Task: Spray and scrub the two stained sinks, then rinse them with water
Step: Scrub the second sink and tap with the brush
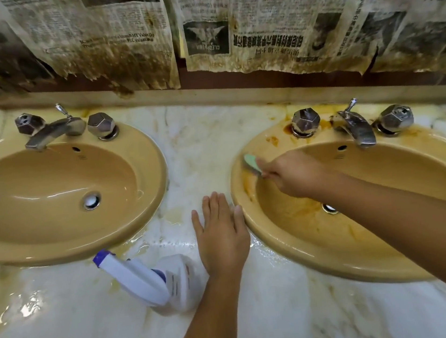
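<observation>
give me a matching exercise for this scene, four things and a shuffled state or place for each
Things: 1 left sink; 2 right sink; 3 spray bottle; 4 brush
States: A on the counter beside the left hand; B held in the right hand; C streaked with orange-brown stains; D basin looks clean
Pairs: 1-D; 2-C; 3-A; 4-B

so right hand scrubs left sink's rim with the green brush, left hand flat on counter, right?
No: head view shows the right hand scrubbing the rim of the right sink, not the left sink. Green brush and left hand flat on the counter hold.
</observation>
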A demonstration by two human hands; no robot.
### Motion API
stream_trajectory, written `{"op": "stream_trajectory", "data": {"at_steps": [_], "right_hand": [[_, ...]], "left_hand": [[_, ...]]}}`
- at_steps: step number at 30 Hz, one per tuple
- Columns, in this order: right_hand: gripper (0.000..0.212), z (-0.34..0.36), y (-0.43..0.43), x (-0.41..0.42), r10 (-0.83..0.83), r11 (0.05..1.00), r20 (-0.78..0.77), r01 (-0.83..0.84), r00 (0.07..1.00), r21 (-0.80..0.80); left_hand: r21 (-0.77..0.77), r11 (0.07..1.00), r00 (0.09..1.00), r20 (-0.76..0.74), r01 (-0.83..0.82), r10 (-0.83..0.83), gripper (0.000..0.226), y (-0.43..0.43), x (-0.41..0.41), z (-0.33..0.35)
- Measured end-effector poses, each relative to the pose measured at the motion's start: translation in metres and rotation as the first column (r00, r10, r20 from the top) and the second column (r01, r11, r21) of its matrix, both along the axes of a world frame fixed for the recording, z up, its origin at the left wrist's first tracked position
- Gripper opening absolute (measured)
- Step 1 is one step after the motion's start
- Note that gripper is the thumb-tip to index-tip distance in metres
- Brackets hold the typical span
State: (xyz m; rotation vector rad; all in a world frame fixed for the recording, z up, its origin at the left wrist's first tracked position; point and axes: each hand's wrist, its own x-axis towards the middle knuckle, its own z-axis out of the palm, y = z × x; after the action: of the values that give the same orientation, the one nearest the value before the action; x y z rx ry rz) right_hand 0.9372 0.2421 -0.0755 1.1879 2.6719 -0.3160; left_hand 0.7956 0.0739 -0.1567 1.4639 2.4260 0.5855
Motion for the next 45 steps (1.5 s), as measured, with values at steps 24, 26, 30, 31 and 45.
{"op": "stream_trajectory", "data": {"at_steps": [24, 26, 30, 31, 45], "right_hand": [[0.047, -0.012, -0.012, 0.019, 0.121, 0.985, -0.069, -0.128, 0.990, -0.117], [0.047, -0.011, -0.001, 0.006, 0.008, 0.997, -0.053, -0.012, 0.999, -0.077], [0.045, -0.007, -0.022, 0.017, 0.093, 0.968, -0.155, -0.125, 0.984, -0.215], [0.044, -0.005, -0.025, 0.022, 0.107, 0.960, -0.157, -0.143, 0.982, -0.239], [0.043, 0.006, 0.031, 0.003, -0.224, 0.974, 0.017, 0.225, 0.974, -0.014]], "left_hand": [[0.140, 0.960, 0.952, 0.221, -0.244, 0.210, 0.041, 0.079, -0.030, 0.004], [0.162, 0.949, 0.944, 0.240, -0.269, 0.226, 0.037, 0.080, -0.028, 0.003], [0.178, 0.957, 0.958, 0.216, -0.230, 0.190, 0.038, 0.094, -0.033, 0.003], [0.176, 0.958, 0.959, 0.212, -0.228, 0.189, 0.038, 0.100, -0.034, 0.005], [0.077, 0.981, 0.974, 0.156, -0.178, 0.164, 0.043, 0.132, -0.057, 0.010]]}}
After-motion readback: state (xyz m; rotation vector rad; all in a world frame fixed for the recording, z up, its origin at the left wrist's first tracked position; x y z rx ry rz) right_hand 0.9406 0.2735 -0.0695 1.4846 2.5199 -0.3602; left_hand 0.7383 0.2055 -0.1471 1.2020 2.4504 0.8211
